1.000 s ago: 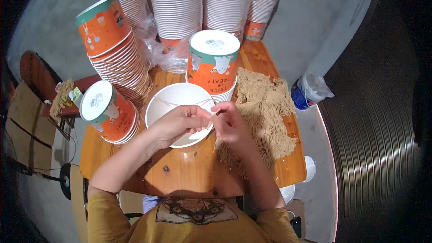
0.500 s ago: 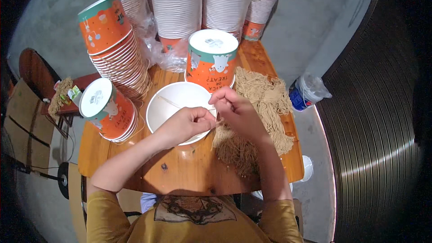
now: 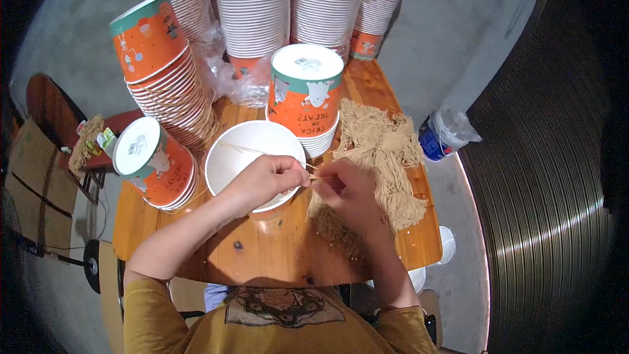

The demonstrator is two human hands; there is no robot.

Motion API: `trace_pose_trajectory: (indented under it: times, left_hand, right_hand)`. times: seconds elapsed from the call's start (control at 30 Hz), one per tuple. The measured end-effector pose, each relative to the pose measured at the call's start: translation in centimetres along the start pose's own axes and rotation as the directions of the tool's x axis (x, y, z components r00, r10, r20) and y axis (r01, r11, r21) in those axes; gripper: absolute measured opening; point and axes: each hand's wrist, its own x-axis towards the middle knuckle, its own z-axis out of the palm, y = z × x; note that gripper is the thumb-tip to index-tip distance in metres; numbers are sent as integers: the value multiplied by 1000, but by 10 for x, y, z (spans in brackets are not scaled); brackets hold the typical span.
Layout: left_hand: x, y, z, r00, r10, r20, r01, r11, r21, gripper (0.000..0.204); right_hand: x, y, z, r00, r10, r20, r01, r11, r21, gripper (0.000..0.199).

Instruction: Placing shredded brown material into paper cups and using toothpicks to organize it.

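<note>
My left hand pinches a thin beige string at the right rim of an open white paper bucket. From the pinch, a light strand runs back across the bucket's mouth. Close by on the right, my right hand is slightly blurred, its bent fingers closed on the string between the two hands. Under and beyond that hand lies a heap of tan string on the wooden table. The string's exact hold in my right fingers is partly hidden.
An upside-down orange bucket stack stands behind the open one. More stacks stand at the left: a short one and a tall leaning one. Plastic-wrapped stacks line the back. A blue pail stands right of the table.
My right hand has moved down and a little right, to the level of my left fingertips. My left hand stays over the bucket rim. The whole view has shifted slightly.
</note>
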Motion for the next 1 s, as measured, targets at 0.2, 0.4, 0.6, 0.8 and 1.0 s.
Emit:
trace_pose_trajectory:
  times: [0.2, 0.4, 0.6, 0.8, 1.0]
  left_hand:
    - [4, -8, -2, 997, 72, 37, -72, 997, 2, 16]
    - [5, -2, -7, 990, -64, 128, 75, 994, -82, 16]
    - [4, 1, -6, 983, -68, 173, 75, 997, -30, 15]
    - [3, -3, -4, 989, -5, 147, 4, 1000, 8, 17]
    - [-1, 4, 0, 994, -37, 102, 35, 999, 19, 13]
  right_hand:
    - [-4, -8, 10, 980, 70, -184, -63, 997, 46, 10]
    - [4, 16, -8, 975, -220, -23, 219, 975, -21, 15]
    - [8, -6, -3, 998, 56, -1, -56, 997, 62, 10]
    - [0, -7, 5, 967, -254, -19, 235, 921, -310, 15]
    - [-11, -27, 21, 965, -161, -207, 101, 957, -273, 14]
